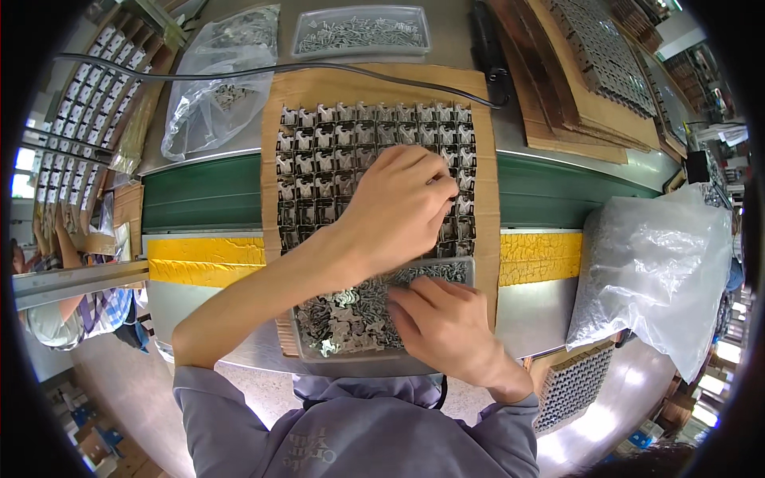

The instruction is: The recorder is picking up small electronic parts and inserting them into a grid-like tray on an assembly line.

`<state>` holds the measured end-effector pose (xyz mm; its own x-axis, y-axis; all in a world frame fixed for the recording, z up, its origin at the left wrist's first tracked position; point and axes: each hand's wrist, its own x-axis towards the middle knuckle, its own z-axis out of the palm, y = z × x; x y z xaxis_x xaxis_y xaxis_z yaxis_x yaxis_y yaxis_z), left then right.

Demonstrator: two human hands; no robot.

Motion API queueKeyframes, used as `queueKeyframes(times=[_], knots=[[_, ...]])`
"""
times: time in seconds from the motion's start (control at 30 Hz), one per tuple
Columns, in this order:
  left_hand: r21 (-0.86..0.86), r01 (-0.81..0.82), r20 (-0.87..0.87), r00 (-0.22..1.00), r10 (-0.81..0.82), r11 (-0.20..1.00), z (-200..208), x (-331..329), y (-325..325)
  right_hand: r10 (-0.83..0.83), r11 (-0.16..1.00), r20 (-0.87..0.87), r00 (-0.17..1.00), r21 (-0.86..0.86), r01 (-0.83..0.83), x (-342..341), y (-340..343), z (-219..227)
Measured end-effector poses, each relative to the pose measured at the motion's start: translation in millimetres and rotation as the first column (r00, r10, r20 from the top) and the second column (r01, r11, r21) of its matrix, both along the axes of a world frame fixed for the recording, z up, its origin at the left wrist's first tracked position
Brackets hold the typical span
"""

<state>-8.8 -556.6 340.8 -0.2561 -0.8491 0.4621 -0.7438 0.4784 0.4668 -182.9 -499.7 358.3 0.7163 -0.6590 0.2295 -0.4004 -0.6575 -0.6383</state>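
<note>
My left hand [405, 193] is over the right part of a grid of small metal parts [327, 163], set in rows on a sheet of brown cardboard [269, 183]. Its fingers are pinched together, and a small dark bit shows between them, too small to name. Closer to me, a clear plastic tray [472, 272] full of loose small metal pieces [351, 315] overlaps the near end of the cardboard. My right hand [448, 323] reaches into the tray's right side with fingers curled down among the pieces. What its fingertips grip is hidden.
A black cable [351, 68] crosses beyond the grid. Behind it stand a second tray of small metal pieces [361, 32] and a clear bag [219, 88]. Stacked cardboard [558, 88] lies far right, a large plastic bag [645, 271] at right. Other people [80, 311] are at left.
</note>
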Motion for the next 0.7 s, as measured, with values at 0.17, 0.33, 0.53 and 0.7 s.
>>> queueKeyframes(times=[0.17, 0.33, 0.53, 0.7], knots=[[0.146, 0.069, 0.126, 0.988, -0.087, 0.987, 51.8, 37.0, 80.2, 0.012, 1.000, 0.012, 1.000, 0.017, -0.013, 0.9, -5.9, 0.3], [0.411, 0.094, 0.179, 0.967, -0.181, 0.907, 38.5, 58.4, 130.0, -0.039, 0.994, 0.123, 0.992, 0.111, 0.025, 8.7, -5.1, 4.3], [0.327, 0.177, -0.349, 0.936, -0.056, 0.928, 30.0, 57.0, 132.0, 0.058, 0.987, 0.237, 0.970, 0.133, -0.091, 11.1, -5.0, 3.4], [0.307, 0.216, -0.541, 0.841, -0.016, 0.927, 29.7, 49.1, 130.0, 0.155, 0.974, 0.423, 0.893, 0.083, -0.209, 17.2, 3.6, 3.1]])
